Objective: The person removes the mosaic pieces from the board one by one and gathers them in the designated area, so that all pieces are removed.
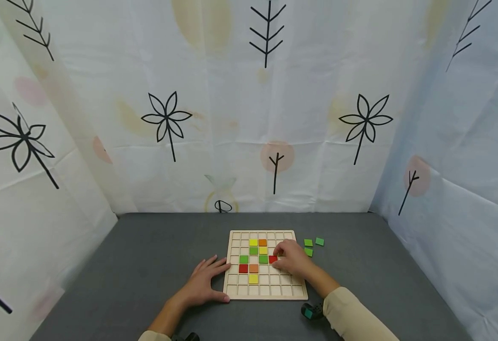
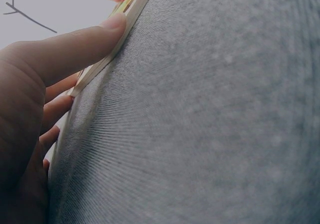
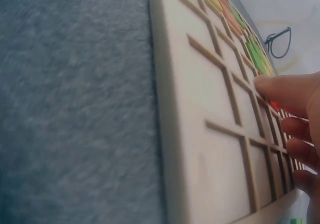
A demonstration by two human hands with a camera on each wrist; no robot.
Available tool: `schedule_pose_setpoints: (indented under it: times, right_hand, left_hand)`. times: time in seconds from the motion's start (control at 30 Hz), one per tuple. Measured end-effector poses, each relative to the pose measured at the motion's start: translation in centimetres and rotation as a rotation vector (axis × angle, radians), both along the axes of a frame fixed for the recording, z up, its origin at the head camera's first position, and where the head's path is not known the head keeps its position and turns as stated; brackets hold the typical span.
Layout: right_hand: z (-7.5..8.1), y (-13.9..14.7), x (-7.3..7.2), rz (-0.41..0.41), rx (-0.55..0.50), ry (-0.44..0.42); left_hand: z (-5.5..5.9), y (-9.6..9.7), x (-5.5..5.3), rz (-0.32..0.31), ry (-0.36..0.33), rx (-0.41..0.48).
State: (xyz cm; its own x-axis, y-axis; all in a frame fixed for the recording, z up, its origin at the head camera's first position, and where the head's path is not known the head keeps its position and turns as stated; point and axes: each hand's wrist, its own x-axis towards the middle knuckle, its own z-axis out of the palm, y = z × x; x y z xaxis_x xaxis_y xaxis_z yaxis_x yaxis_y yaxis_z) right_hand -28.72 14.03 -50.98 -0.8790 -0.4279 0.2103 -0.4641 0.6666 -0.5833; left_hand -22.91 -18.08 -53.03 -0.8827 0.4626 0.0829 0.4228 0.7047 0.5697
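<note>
Beige cloth sleeves (image 1: 357,315) come in at the bottom of the head view, over a flat grey table (image 1: 168,246). A square, pale wooden board (image 1: 283,290) with a grid of little boxes lies at the lower middle. The left hand (image 1: 206,282) has its fingers spread out and touches the board's left edge, gripping nothing. The right hand (image 1: 293,258) has its fingers bent, and it pinches a small red square tile (image 1: 273,259) on the right half of the board. Nine more tiles (image 1: 253,251) sit in the boxes: three green, three yellow, two orange and one red. Three loose green square tiles (image 1: 308,242) lie just right of the board. White cloth walls (image 1: 232,94) show black line flowers (image 1: 366,120).

In the left wrist view, the left thumb (image 2: 75,54) is big at the left, and its tip rests on the board's edge near the upper left. Grey table fills the right side.

In the right wrist view, the board slants down the middle. The right hand is at the right edge, other fingers bent below the thumb, with a bit of red just under the thumb.
</note>
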Motion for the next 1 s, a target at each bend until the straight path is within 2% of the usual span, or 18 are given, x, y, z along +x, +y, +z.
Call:
schedule_pose_setpoints:
  times: [0.3,0.53,0.67,0.83,1.0]
  right_hand:
    - [0.9,-0.4,-0.8,0.035,0.094,-0.078]
    - [1.6,-0.7,-0.9,0.021,0.12,-0.144]
    - [1.4,-0.7,-0.8,0.023,0.115,-0.099]
    - [0.8,-0.7,-0.3,-0.027,0.125,-0.012]
    - [0.4,-0.8,0.1,-0.086,0.092,-0.006]
  left_hand:
    - [0.1,0.0,0.0,0.0,-0.011,-0.003]
    - [0.2,0.0,0.0,-0.003,-0.006,0.008]
    - [0.2,0.0,-0.1,-0.002,-0.015,0.002]
    - [0.2,0.0,-0.1,0.001,-0.027,-0.002]
    - [0.2,0.1,-0.1,-0.002,-0.018,0.003]
